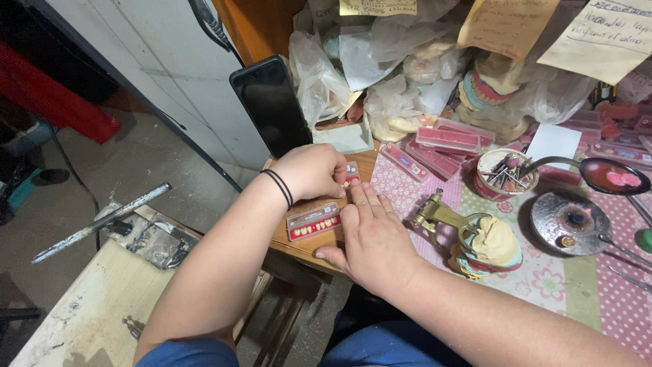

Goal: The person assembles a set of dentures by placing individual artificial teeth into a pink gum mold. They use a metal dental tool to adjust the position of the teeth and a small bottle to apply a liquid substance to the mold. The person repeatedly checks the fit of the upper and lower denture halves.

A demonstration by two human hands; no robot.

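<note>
Left hand [311, 170]: curled over the table's corner, a black band on the wrist; fingertips pinch a small red tooth card [352, 170].
Right hand [372, 234]: lies flat, palm down, fingers straight and together, gripping nothing; fingertips reach just beside the small card.
Tooth strip [313, 221]: a red strip with a row of pale teeth, on the wooden table [299, 241], between the two hands, touching the right thumb side.
Phone [272, 105]: dark screen, propped upright behind the left hand.
Articulator [468, 234]: brass frame holding a pale dental cast, just right of the right hand on the floral cloth [543, 278].
Red boxes [441, 146]: stacked behind.
Bowl [506, 173]: holds small burs.
</note>
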